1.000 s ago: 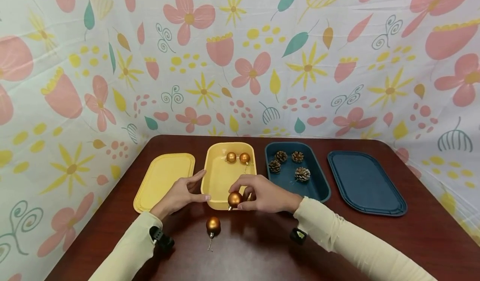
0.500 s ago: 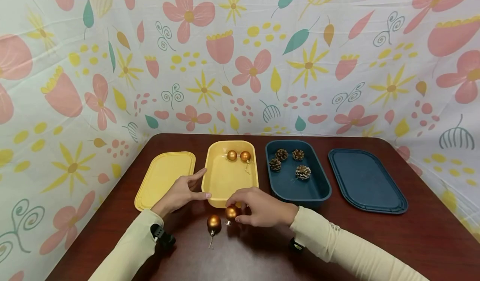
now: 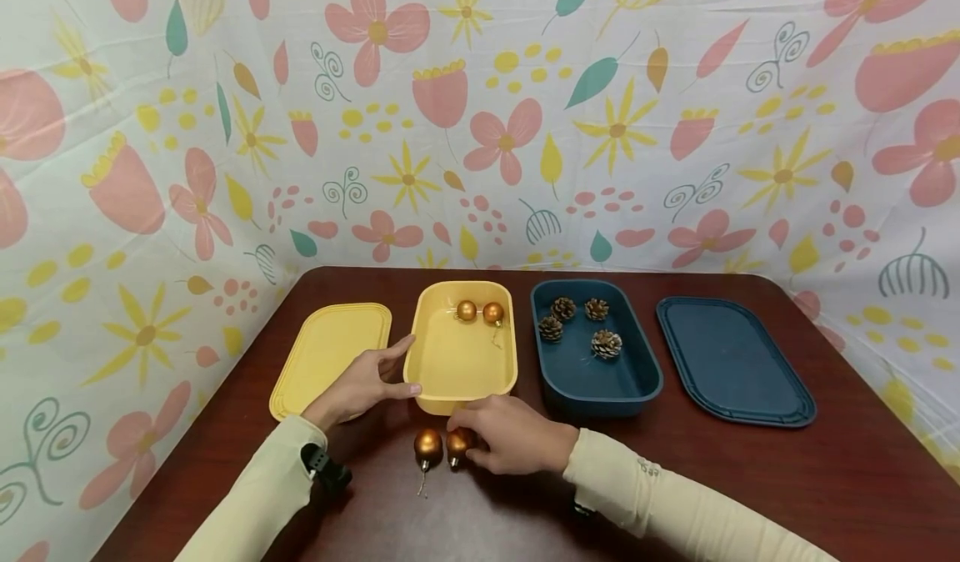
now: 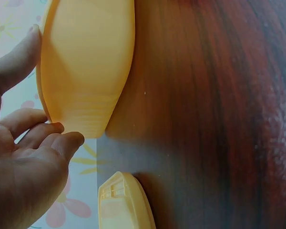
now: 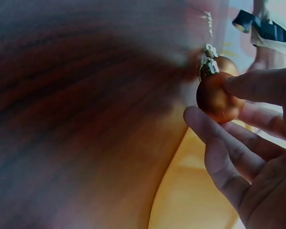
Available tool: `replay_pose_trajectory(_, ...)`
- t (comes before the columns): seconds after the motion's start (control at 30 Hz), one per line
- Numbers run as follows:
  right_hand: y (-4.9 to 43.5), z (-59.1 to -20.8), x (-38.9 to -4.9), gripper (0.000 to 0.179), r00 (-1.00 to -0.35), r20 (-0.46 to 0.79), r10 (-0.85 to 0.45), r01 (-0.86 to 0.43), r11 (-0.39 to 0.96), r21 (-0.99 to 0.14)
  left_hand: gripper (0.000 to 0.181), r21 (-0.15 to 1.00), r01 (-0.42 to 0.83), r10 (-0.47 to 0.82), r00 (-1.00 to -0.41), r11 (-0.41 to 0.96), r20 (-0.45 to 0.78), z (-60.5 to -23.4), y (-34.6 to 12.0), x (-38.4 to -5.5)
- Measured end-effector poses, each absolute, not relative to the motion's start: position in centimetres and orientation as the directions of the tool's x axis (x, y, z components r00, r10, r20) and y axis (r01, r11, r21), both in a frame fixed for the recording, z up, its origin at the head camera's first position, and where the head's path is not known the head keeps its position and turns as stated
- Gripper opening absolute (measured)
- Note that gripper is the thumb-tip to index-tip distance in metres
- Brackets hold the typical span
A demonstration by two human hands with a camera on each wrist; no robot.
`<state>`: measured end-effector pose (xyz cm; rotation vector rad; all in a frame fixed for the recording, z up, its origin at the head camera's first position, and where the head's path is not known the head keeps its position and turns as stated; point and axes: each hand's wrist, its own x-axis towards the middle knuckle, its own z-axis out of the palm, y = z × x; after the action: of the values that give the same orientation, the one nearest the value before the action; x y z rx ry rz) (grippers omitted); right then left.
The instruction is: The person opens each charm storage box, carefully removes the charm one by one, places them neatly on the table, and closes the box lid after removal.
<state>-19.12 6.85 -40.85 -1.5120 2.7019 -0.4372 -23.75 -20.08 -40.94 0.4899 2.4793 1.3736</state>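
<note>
My right hand [image 3: 519,435] pinches a copper-coloured Christmas bauble [image 3: 457,443] between thumb and fingers, low at the table in front of the yellow box [image 3: 457,366]. Right beside it on the table lies a second copper bauble [image 3: 427,443], its hanging loop toward me. In the right wrist view the pinched bauble [image 5: 219,99] shows its silver cap, partly covering the other one. My left hand [image 3: 363,385] has its fingers and thumb spread against the yellow box's left side and near corner. Two more baubles [image 3: 479,312] lie inside that box, toward its far right.
A yellow lid [image 3: 330,349] lies left of the yellow box, partly behind my left hand. To the right stands a dark blue box [image 3: 573,383] with several pine cones [image 3: 606,344]. Beyond it lies a dark blue lid [image 3: 735,362]. A flower-print cloth [image 3: 465,203] hangs behind the table.
My right hand has moved down toward me from the yellow box's near rim, bringing its bauble next to the one on the table. The left hand stays at the box.
</note>
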Motion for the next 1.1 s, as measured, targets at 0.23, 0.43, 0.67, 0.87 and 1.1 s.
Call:
replay_pose_trajectory(0.23,6.67,-41.41,-19.03,0.027,-0.541,0.126,-0.831,-0.829,0.502,-0.246,0.087,0.858,0.162,0.42,-0.905,0.487,-0.068,-40.97,-20.09,-23.69)
replay_pose_trajectory(0.43,6.63,-41.57,-19.15,0.028,-0.534,0.143,-0.833,-0.836,0.496,-0.235,0.087,0.861,0.166,0.419,-0.906,0.481,-0.06,-41.12,-20.15,-23.81)
replay_pose_trajectory(0.67,6.67,-41.52,-18.83,0.03,-0.553,0.122,-0.824,-0.823,0.518,-0.234,0.086,0.862,0.17,0.424,-0.904,0.477,-0.056,-41.16,-20.14,-23.86)
replay_pose_trajectory(0.87,6.64,-41.48,-18.65,0.03,-0.544,0.143,-0.827,-0.832,0.509,-0.222,0.087,0.876,0.155,0.423,-0.904,0.458,-0.061,-41.21,-20.16,-23.84)
replay_pose_trajectory(1.1,6.56,-41.6,-18.53,0.031,-0.548,0.156,-0.822,-0.831,0.514,-0.213,0.087,0.883,0.154,0.433,-0.899,0.443,-0.061,-41.14,-20.15,-23.93)
